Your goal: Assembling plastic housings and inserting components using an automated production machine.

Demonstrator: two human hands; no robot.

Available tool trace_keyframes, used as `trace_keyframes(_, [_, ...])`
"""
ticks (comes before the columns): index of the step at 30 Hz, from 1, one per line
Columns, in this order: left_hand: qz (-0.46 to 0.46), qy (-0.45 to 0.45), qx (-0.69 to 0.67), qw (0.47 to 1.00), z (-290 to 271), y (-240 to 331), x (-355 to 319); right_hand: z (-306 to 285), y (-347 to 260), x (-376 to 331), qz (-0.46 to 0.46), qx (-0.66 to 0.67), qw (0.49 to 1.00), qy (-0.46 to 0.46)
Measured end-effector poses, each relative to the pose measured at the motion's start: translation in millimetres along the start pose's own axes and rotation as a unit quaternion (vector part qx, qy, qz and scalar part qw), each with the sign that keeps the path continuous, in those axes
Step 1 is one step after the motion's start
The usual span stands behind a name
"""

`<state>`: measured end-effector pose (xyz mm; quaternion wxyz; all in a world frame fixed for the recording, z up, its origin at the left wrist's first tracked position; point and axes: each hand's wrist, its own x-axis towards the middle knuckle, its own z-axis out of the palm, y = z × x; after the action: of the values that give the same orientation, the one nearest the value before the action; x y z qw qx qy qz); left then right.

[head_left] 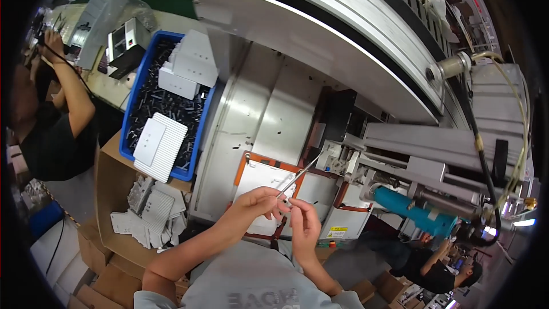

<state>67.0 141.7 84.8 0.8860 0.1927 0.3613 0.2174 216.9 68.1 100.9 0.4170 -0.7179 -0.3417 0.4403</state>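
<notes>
Both hands, left [251, 203] and right [304, 223], pinch slim metal tweezers [297, 176] together over an orange-framed white plate [260, 180]; blue bin of black parts [166, 103] sits far left, teal power screwdriver [409, 209] right.

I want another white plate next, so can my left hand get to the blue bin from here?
Probably yes. The left hand pinches tweezers together with the right hand, but the blue bin lies open on the left with nothing between. It would need to let go first.

Bare metal desk [260, 114] lies open ahead-left of the hands [280, 209]. The blue bin [132, 100] blocks the left, the teal tool [412, 209] and machine rail [440, 143] apparently crowd the right.
</notes>
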Motion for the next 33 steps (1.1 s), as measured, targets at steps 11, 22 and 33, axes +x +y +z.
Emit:
trace_keyframes(11, [0.048,-0.003,0.017,0.999,2,-14,-23,2,1,-34,-0.079,-0.041,0.996,0.007])
trace_keyframes(22, [0.155,0.035,0.184,0.970,2,-24,-19,-4,8,-8,0.106,0.171,0.955,-0.220])
trace_keyframes(33, [0.338,0.349,0.508,0.712,-104,-41,-29,-7,21,20,0.173,0.293,0.939,-0.048])
